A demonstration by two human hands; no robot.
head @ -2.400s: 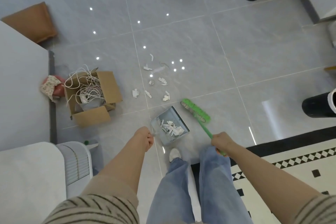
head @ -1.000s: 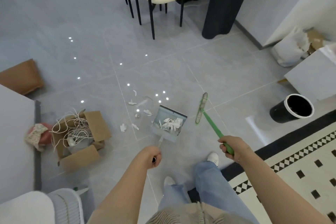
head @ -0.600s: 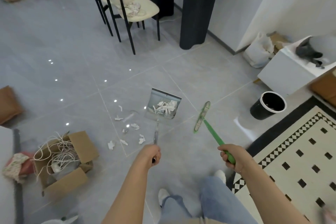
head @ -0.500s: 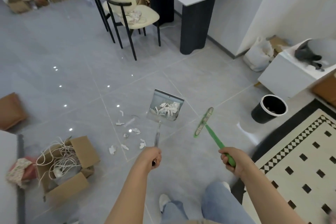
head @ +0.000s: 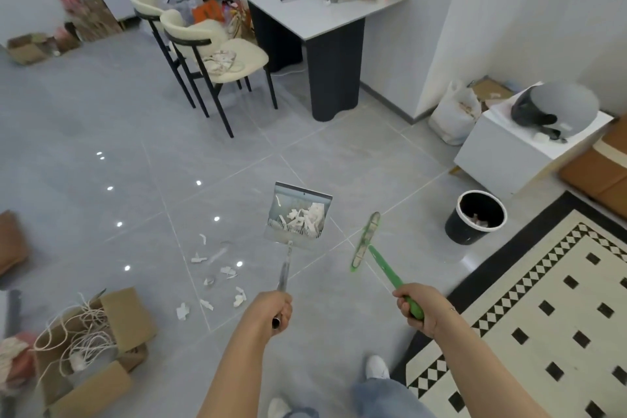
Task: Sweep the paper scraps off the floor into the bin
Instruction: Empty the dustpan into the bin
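Observation:
My left hand [head: 274, 310] grips the handle of a grey dustpan [head: 298, 219], held off the floor with white paper scraps lying in it. A green broom [head: 368, 244] is lifted in my right hand [head: 420, 307], its brush head raised to the right of the dustpan. Several paper scraps [head: 217, 275] still lie on the grey tiles to the left of the dustpan. A black bin with a white rim [head: 475, 220] stands on the floor at the right, with some scraps inside.
A cardboard box of white cord [head: 91, 343] sits at lower left. A black-and-white patterned rug [head: 543, 316] lies at the right. A white cabinet with a helmet [head: 529, 146] is behind the bin. Chairs [head: 217, 54] and a table [head: 315, 10] stand further back.
The dustpan has been lifted from the floor with scraps in it and the broom raised. My view has risen and turned right, bringing the bin into sight.

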